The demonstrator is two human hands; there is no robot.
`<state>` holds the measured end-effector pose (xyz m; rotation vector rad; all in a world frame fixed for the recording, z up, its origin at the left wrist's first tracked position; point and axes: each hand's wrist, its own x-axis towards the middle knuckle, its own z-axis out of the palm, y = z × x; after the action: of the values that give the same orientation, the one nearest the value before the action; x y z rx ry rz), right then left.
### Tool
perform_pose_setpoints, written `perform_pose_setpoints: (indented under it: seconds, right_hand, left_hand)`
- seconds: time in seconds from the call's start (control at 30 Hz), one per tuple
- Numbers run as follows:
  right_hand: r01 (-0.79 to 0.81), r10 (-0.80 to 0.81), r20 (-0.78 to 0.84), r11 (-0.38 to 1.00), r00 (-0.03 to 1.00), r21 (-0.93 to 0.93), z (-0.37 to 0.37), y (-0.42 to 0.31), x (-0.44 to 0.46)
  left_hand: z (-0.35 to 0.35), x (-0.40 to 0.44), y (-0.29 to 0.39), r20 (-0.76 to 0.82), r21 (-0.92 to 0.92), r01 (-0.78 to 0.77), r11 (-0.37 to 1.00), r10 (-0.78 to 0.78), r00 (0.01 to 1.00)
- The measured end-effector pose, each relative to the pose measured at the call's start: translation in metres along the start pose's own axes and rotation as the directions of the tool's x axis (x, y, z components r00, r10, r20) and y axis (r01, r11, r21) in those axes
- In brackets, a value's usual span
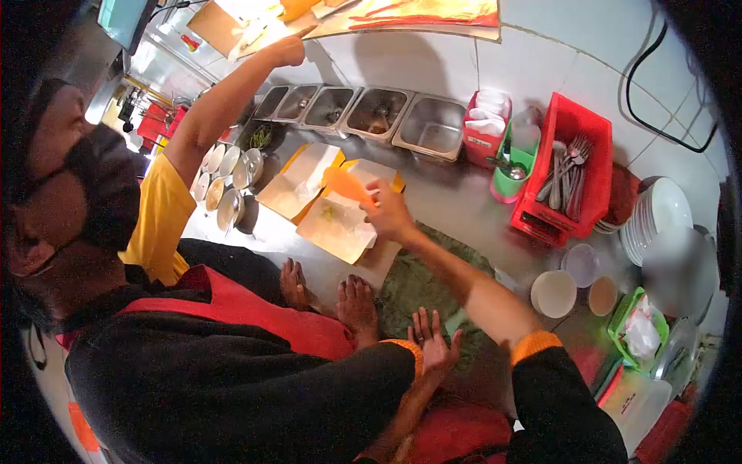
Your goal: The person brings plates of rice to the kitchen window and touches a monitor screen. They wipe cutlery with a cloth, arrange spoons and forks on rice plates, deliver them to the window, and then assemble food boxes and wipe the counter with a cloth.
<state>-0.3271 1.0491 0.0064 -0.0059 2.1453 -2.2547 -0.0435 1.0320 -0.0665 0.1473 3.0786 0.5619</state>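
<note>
My right hand (389, 213) is closed around the handle of an orange paddle-like spatula (346, 185). The spatula's flat blade hangs above two open takeaway boxes (337, 226), yellow outside and pale inside; small greenish bits lie in the nearer one. My left hand (433, 340) has its fingers spread and holds nothing. It rests at the near edge of a crumpled dark green sheet (421, 282), cloth or leaf, on the steel counter. Just left of it, another person's hands (356, 308) lie on the counter edge.
A person in a yellow sleeve (166, 213) reaches towards the shelf above. Steel pans (379, 112) line the wall. Small metal bowls (229, 207) stand left of the boxes. A red cutlery bin (568, 174), round containers (553, 294) and stacked plates (666, 213) stand right.
</note>
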Motion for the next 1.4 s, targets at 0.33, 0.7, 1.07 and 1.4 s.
perform_pose_setpoints:
  seconds: [0.33, 0.7, 1.07, 1.4]
  right_hand:
    - [-0.126, 0.252, -0.203, 0.864, 0.946, 0.487, -0.232, -0.142, -0.31]
    - [-0.816, -0.01, -0.868, 0.336, 0.496, -0.47, -0.371, -0.178, -0.626]
    - [-0.869, 0.296, -0.828, 0.013, 0.477, -0.495, -0.424, -0.095, -0.589]
    - [-0.718, 0.283, -0.678, 0.45, 0.678, -0.531, -0.449, -0.105, -0.645]
  left_hand:
    - [0.012, -0.008, -0.012, -0.265, 0.209, -0.162, 0.964, 0.215, 0.94]
    - [0.036, -0.006, -0.03, -0.242, 0.379, -0.052, 0.924, 0.153, 0.958]
    - [0.013, -0.015, -0.017, -0.155, 0.028, -0.066, 0.997, 0.069, 0.985]
    - [0.012, -0.017, -0.011, -0.187, 0.182, -0.065, 0.981, 0.099, 0.977]
